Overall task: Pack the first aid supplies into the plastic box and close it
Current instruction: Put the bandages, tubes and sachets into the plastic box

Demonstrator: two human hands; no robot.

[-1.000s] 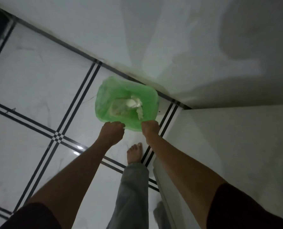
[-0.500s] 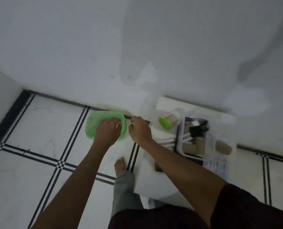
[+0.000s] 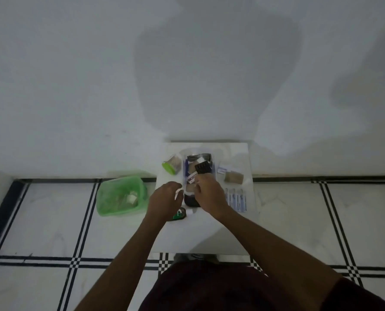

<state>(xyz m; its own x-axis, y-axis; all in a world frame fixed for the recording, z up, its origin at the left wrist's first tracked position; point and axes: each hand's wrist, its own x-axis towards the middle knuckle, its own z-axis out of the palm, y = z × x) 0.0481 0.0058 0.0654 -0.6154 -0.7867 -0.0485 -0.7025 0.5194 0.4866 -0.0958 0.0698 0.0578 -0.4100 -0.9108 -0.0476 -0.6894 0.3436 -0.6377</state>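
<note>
A clear plastic box (image 3: 184, 169) stands open on a small white table (image 3: 209, 234), with dark supplies, a black strip (image 3: 202, 168) and a white-and-red packet (image 3: 192, 177) inside. My right hand (image 3: 210, 195) reaches over the box's near end, its fingertips at the white-and-red packet; a grip cannot be made out. My left hand (image 3: 164, 202) hovers at the box's near-left corner, fingers loosely curled around nothing. A green-capped jar (image 3: 172, 167) lies left of the box. A brown gauze packet (image 3: 233, 177) and plaster strips (image 3: 237, 199) lie to its right. A green-and-black item (image 3: 179, 215) sits under my left wrist.
A green bin (image 3: 121, 195) with crumpled wrappers stands on the tiled floor left of the table, against the white wall (image 3: 187, 75). The table's near half (image 3: 200, 239) is bare white surface. My body is close to its front edge.
The view swung from the green bin to the table. Both hands left the bin and moved right, to the near end of the plastic box.
</note>
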